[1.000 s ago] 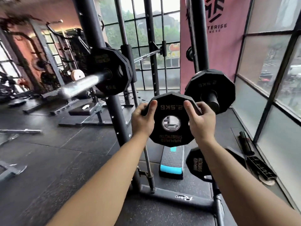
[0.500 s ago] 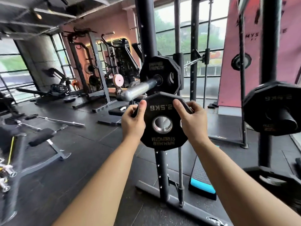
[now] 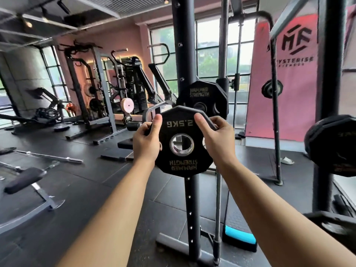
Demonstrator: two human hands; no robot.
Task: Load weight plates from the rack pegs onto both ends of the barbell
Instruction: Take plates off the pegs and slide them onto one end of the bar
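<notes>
I hold a black 2.5 kg weight plate [image 3: 183, 166] upside down in front of me, its steel-ringed hole facing me. My left hand [image 3: 147, 143] grips its left edge and my right hand [image 3: 217, 140] grips its right edge. Straight behind it, a larger black Hammer Strength plate [image 3: 202, 93] sits on the barbell's end. The bar's sleeve is hidden behind the held plate; only metal shows through the hole. Another black plate [image 3: 331, 145] hangs on a rack peg at the right edge.
The rack's black upright [image 3: 181, 45] rises just behind the plates, with a steel guide rod [image 3: 217, 199] beside it. A blue-edged step block [image 3: 240, 237] lies on the floor. A loose bar [image 3: 52, 157] and a bench [image 3: 25, 180] are at the left. A pink banner [image 3: 285, 83] hangs right.
The view has swung left and moved closer to the barbell's end. The held plate now covers the bar's sleeve, with its hole lined up on it; the peg plate has slid to the right edge.
</notes>
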